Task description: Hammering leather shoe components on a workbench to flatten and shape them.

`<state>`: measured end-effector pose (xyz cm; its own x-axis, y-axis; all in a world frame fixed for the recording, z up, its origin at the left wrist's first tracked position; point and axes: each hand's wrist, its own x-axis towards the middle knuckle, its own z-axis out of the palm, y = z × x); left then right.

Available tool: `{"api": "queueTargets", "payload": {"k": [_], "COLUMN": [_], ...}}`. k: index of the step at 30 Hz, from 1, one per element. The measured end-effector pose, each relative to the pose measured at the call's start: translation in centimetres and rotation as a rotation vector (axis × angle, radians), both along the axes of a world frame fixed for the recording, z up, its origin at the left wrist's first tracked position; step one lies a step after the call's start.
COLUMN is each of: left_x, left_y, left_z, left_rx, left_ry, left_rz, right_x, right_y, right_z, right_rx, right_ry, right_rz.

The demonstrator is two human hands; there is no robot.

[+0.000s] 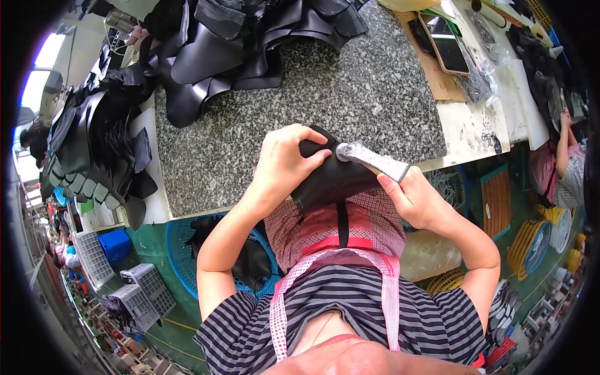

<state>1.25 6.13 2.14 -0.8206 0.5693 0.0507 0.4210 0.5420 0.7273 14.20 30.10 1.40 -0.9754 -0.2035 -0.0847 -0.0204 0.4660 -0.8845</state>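
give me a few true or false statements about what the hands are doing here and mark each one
1. The left hand grips a black leather piece. True.
2. The right hand holds a pair of scissors. False: it holds a grey metal hand tool whose head presses on the black piece.
3. The worktop is speckled grey stone. True.
4. The stacks of black leather pieces lie in the blue basket. False: they lie on the worktop, at its far and left sides.
5. A phone lies at the far right of the bench. True.
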Motion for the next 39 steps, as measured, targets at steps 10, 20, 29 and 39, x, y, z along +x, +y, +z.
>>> {"api": "queueTargets", "payload": {"k": [10,20,29,39], "left_x": [-0.3,-0.1,0.9,3.1], "left_y": [-0.4,-0.3,-1.2,-2.1], "left_z": [-0.3,0.1,0.1,-0.5], "left_rx": [0.006,-0.030,-0.004,0.026], "left_ry": [-0.187,-0.194,0.037,-0.007], "left_rz": [0.102,0.103,0.051,0.151], "right_x": [-2.4,-4.1,-2.9,-3.7], "right_y": [0.5,-0.1,-1.7,-1.9], "right_z": [3.6,4.4,2.9,4.9], "right_rx": [0.038,0.179,0.214,0.047], "right_ry": [-0.115,-0.092,-0.051,0.304], "right_rz": [-0.016,0.004,0.018,-0.070]}}
